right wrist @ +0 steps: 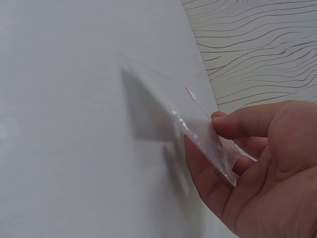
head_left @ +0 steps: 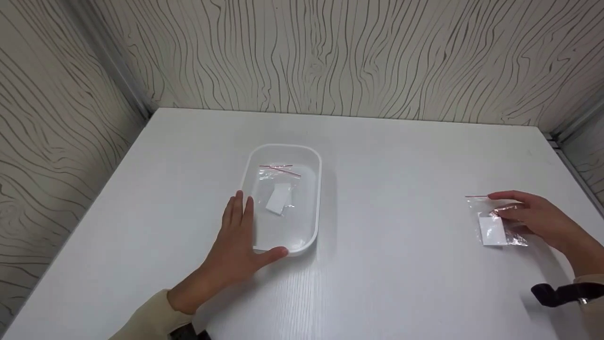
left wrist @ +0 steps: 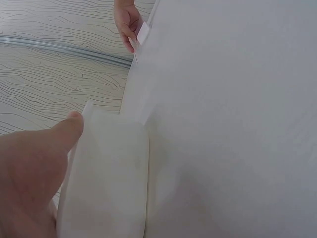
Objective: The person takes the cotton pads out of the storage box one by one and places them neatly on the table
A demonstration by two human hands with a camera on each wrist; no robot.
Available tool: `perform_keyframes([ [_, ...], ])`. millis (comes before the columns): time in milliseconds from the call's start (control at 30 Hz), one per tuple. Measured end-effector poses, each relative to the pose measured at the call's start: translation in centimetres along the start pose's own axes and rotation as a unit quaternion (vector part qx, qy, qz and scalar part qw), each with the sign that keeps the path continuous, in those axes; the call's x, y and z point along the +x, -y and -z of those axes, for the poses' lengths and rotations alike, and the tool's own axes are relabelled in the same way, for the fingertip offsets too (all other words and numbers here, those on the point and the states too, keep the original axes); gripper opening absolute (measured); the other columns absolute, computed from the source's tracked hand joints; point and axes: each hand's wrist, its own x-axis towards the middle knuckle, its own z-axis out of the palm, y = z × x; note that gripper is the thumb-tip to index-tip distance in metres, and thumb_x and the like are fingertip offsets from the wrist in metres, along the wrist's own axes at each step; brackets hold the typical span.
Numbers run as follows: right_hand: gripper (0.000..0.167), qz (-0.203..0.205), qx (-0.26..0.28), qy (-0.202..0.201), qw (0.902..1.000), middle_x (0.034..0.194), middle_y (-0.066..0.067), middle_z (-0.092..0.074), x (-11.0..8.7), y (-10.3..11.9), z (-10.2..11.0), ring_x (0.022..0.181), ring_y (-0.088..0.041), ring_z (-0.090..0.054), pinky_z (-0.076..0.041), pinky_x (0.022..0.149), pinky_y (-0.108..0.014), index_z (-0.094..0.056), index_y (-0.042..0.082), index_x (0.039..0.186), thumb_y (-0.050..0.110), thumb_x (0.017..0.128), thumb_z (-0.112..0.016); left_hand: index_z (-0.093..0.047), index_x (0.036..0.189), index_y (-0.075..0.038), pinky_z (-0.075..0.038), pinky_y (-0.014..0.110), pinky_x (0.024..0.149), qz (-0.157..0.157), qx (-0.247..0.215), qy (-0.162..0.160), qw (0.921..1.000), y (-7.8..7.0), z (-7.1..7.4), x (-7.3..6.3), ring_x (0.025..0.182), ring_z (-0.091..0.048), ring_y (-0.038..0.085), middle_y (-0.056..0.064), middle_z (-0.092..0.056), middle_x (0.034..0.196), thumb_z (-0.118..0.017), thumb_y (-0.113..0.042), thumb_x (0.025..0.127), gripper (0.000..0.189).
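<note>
White tray [head_left: 319, 198], long axis running near to far, well left of the right hand [head_left: 542, 218]
From here I see the left hand [head_left: 233, 255] nearer it, straight fingers against the tray's side; the right pinches a clear bag [head_left: 495, 223] over the table [head_left: 401, 226], flat white insert [head_left: 492, 232] showing inside, thin red line [head_left: 475, 196] along the bag's far edge

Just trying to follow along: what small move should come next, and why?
Probably carry the clear bag over to the white tray: the right hand holds it away from the tray, similar bags lie inside, and the left hand touches the rim.
</note>
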Motion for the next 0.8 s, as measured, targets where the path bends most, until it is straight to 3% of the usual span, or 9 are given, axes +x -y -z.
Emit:
perform_keyframes([
  [100, 0.045, 0.000, -0.020, -0.013, 0.9997, 0.121, -0.008, -0.060, 0.1, 0.1, -0.2, 0.088, -0.004, -0.063, -0.055, 0.076, -0.026, -0.056, 0.018, 0.141, 0.022, 0.099, -0.068, -0.014, 0.159, 0.007, -0.024, 0.058, 0.118, -0.001, -0.001, 0.001, 1.0000, 0.0, 0.0, -0.1, 0.155, 0.005, 0.041, 0.022, 0.004, 0.169, -0.074, -0.067, 0.081, 0.124],
  [267, 0.071, -0.003, -0.045, -0.031, 0.9985, 0.119, -0.023, -0.065, 0.4, 0.3, -0.7, 0.083, -0.006, -0.065, -0.057, 0.072, -0.027, -0.029, -0.007, 0.152, 0.019, 0.098, -0.068, -0.014, 0.159, 0.007, -0.025, 0.058, 0.118, -0.001, 0.003, 0.002, 1.0000, 0.0, 0.1, -0.1, 0.155, 0.005, 0.041, 0.022, 0.004, 0.169, -0.074, -0.069, 0.080, 0.124],
  [467, 0.072, -0.005, -0.102, -0.058, 0.9931, 0.134, -0.046, -0.045, 0.5, 0.3, -1.1, 0.092, -0.025, -0.065, -0.056, 0.069, -0.025, -0.025, -0.009, 0.154, 0.018, 0.100, -0.064, -0.014, 0.159, 0.007, -0.022, 0.058, 0.119, -0.001, 0.007, 0.004, 1.0000, -0.1, 0.2, 0.0, 0.155, 0.006, 0.040, 0.022, 0.005, 0.169, -0.074, -0.067, 0.081, 0.123],
  [800, 0.065, 0.009, -0.147, -0.072, 0.9865, 0.130, -0.044, -0.048, 0.3, 0.4, -1.2, 0.100, -0.039, -0.060, -0.052, 0.068, -0.028, -0.031, -0.008, 0.153, 0.020, 0.101, -0.060, -0.015, 0.159, 0.007, -0.024, 0.057, 0.119, -0.005, 0.007, 0.002, 1.0000, -0.1, 0.2, -0.1, 0.155, 0.005, 0.040, 0.022, 0.004, 0.169, -0.071, -0.072, 0.080, 0.125],
])
